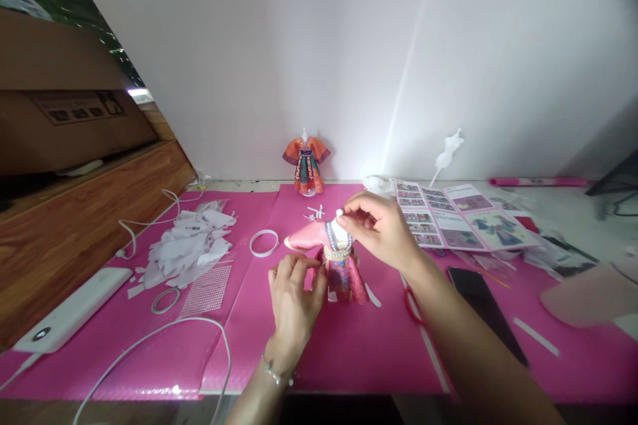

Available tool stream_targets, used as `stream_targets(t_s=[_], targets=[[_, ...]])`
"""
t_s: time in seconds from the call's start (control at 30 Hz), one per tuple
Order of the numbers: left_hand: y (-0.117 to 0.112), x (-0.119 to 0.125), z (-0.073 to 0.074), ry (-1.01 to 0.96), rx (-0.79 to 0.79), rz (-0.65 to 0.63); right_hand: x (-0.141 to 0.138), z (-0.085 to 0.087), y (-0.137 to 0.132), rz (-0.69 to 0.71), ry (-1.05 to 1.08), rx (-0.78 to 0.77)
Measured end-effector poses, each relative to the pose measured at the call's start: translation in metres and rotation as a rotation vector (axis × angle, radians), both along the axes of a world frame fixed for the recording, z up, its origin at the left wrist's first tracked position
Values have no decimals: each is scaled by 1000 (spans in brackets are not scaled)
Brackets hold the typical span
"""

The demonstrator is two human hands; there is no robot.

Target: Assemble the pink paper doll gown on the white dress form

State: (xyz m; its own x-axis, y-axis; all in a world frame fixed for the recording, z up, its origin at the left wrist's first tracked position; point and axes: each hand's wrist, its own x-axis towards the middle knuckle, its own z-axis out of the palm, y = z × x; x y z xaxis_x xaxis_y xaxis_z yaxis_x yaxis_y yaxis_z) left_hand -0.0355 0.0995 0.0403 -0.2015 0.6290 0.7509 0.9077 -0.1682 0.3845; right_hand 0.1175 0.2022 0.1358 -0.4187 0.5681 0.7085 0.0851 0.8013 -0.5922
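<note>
A small white mannequin wearing a pink paper dress (343, 272) stands on the pink mat (349, 345) in the middle. My left hand (294, 295) is closed around the left side of the dress at the waist. My right hand (379, 226) pinches at the mannequin's neck and shoulder from the right, fingers pressed together. One pink sleeve (306, 237) sticks out to the left. A beaded strip wraps the dress at chest height.
A finished orange-dressed mannequin (306, 165) stands by the back wall, a bare white mannequin (447, 154) to its right. An instruction sheet (458, 216), a black phone (481, 302), white tape rolls (264, 243), paper scraps (189, 246), a power bank (70, 309) and cable lie around.
</note>
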Motion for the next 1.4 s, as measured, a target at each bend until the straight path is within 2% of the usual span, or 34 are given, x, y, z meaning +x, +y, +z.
stream_targets(t_s=[0.33, 0.6, 0.7, 0.87, 0.93, 1.23, 1.4], targets=[[-3, 2, -1, 50, 51, 11, 0, 0, -1, 4, 5, -7], [-4, 6, -1, 4, -8, 5, -1, 1, 0, 10, -2, -4], [-7, 5, -2, -84, -67, -12, 0, 1, 0, 5, -12, -1], [-10, -5, -11, -460, -197, -85, 1, -1, -1, -10, -16, -9], [-8, -9, -13, -548, -211, -117, 1, -1, -1, -7, -17, -4], [10, -11, -3, -525, -188, -181, 0, 1, -2, 8, -8, 9], [12, -15, -8, -504, -204, -179, 1, 1, -2, 11, -15, 9]])
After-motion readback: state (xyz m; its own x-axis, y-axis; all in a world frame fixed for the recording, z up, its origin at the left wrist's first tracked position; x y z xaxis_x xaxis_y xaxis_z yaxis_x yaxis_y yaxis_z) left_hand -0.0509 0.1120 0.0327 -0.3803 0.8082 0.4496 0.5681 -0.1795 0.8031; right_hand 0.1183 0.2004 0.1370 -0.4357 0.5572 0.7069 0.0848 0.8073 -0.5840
